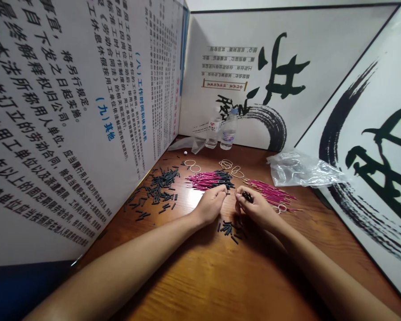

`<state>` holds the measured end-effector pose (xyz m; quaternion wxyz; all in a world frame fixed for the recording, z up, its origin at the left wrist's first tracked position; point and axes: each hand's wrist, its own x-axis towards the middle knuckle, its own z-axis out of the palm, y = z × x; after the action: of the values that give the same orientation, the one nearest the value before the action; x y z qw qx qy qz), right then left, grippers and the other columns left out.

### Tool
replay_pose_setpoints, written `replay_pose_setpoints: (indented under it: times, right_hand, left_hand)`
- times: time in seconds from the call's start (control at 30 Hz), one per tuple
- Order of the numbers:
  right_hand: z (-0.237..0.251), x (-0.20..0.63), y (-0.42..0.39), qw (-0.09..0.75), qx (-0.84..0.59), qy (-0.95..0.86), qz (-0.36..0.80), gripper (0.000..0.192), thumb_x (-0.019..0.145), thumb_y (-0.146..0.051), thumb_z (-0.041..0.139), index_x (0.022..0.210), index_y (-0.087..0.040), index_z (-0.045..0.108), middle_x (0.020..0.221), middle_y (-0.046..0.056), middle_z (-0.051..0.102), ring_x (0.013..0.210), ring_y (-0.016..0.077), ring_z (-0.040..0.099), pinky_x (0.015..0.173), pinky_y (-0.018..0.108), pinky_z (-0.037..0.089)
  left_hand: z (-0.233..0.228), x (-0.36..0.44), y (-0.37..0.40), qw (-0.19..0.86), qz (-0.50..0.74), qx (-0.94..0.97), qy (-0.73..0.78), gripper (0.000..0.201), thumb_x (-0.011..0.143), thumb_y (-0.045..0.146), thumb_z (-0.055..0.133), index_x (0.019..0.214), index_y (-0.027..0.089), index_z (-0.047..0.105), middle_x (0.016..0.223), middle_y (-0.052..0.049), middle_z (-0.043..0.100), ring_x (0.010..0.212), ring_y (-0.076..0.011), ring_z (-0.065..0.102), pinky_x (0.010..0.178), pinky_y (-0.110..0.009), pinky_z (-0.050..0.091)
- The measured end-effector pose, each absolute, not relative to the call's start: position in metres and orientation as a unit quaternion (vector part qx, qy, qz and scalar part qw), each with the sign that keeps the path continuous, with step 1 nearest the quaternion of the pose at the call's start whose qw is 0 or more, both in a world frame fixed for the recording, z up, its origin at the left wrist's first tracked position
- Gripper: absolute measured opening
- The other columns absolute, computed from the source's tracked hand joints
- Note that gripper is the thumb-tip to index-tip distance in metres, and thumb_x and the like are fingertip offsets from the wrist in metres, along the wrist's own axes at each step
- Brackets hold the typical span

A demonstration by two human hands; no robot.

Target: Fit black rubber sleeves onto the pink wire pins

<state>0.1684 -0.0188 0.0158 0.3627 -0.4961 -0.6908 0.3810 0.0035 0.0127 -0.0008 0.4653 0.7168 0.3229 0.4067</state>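
Left hand (211,204) grip pinching pink wires (209,180), right hand (255,207) grip clutching black tubes (247,196), board (70,111) headed "其他"

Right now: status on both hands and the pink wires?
Left hand pinching at the pink wire pile. Right hand holding small black tubes. More black tubes loose between the wrists. Second pink bundle beside right hand.

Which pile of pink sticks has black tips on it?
The left pink pile, by the left hand; black tips cover its right end. The right pile shows none.

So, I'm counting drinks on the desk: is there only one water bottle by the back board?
No, two water bottles stand side by side on the wooden table by the back board.
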Motion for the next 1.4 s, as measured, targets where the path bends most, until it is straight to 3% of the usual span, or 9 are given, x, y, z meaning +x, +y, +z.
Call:
replay_pose_setpoints:
  times: [0.27,0.67,0.9,1.2,1.4]
  right_hand:
    - [0.0142,0.1654,-0.0204,0.367,-0.452,-0.683,0.441,0.035,0.086,-0.051,0.051,0.077,-0.018,0.049,0.056,-0.005,0.037,0.049,0.0084,0.03,0.048,0.024,0.025]
    - [0.0155,0.1648,-0.0211,0.365,-0.455,-0.709,0.397,0.032,0.087,-0.047,0.051,0.078,-0.017,0.055,0.063,-0.001,0.047,0.058,0.0113,0.04,0.054,0.025,0.032]
    - [0.0168,0.165,-0.0196,0.335,-0.461,-0.735,0.368,0.033,0.086,-0.047,0.051,0.078,-0.017,0.059,0.08,0.006,0.061,0.078,0.0182,0.054,0.073,0.029,0.041]
    - [0.0118,0.1623,-0.0169,0.37,-0.468,-0.715,0.364,0.034,0.085,-0.05,0.051,0.078,-0.017,0.058,0.077,0.004,0.06,0.075,0.0176,0.053,0.071,0.029,0.043]
    - [0.0114,0.1618,-0.0185,0.397,-0.461,-0.7,0.374,0.036,0.085,-0.052,0.051,0.075,-0.018,0.057,0.077,0.004,0.06,0.077,0.0181,0.054,0.073,0.029,0.043]
  left_hand:
    - [0.0006,0.003,0.0128,0.476,0.421,0.693,0.34,0.024,0.085,0.024,0.033,0.062,0.018,0.033,0.061,0.004,0.032,0.062,-0.0115,0.031,0.059,-0.025,0.025]
    - [-0.0025,0.0031,0.0142,0.436,0.435,0.698,0.366,0.026,0.084,0.023,0.035,0.059,0.018,0.032,0.057,0.004,0.032,0.059,-0.0108,0.032,0.055,-0.025,0.024]
    - [-0.0028,0.0035,0.0134,0.407,0.43,0.717,0.367,0.023,0.08,0.018,0.039,0.058,0.017,0.035,0.057,0.005,0.037,0.058,-0.01,0.034,0.054,-0.024,0.024]
    - [-0.0013,0.0038,0.0102,0.428,0.415,0.737,0.318,0.018,0.089,0.022,0.039,0.072,0.017,0.046,0.071,0.003,0.048,0.069,-0.0113,0.045,0.065,-0.023,0.034]
    - [-0.0027,0.0052,0.0087,0.424,0.457,0.708,0.332,0.006,0.089,0.023,0.044,0.087,0.019,0.041,0.076,0.003,0.041,0.07,-0.0117,0.041,0.066,-0.024,0.035]
